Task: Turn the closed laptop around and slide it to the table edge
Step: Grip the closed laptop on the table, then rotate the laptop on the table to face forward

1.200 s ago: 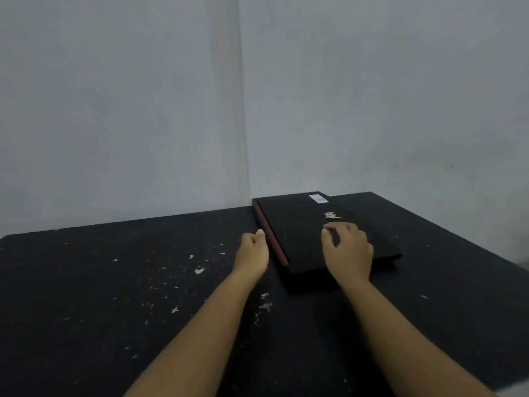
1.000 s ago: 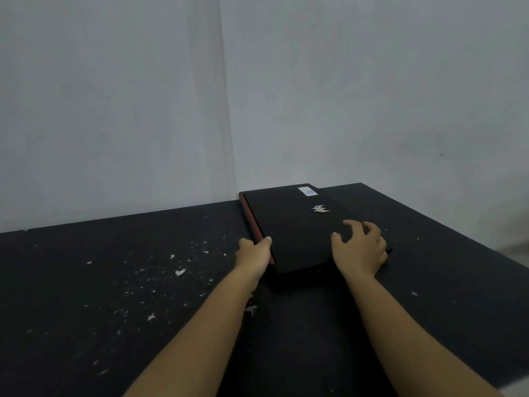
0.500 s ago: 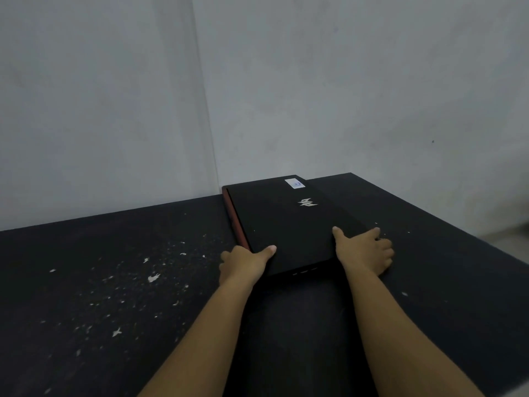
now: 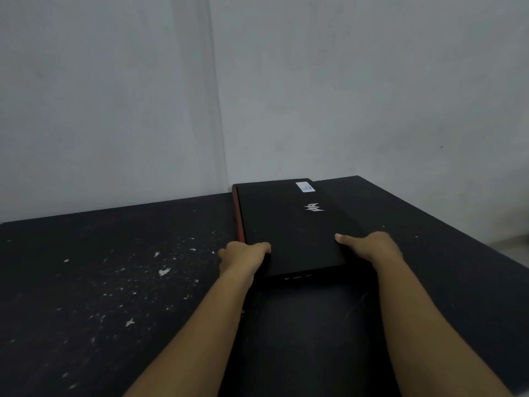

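A closed black laptop with a red strip along its left side, a silver logo and a small blue-white sticker lies at the far middle of the black table, its far end close to the wall corner. My left hand grips the laptop's near left corner, thumb on the lid. My right hand grips the near right corner, thumb lying on the lid, fingers hidden under the side. The laptop's short near side with small ports faces me.
Grey walls meet in a corner right behind the laptop. White paint flecks dot the table's left half. The table's right edge runs diagonally, with floor beyond it.
Both hands went from hovering over the lid to gripping the laptop's near corners. The laptop has swung slightly, its near end more towards me.
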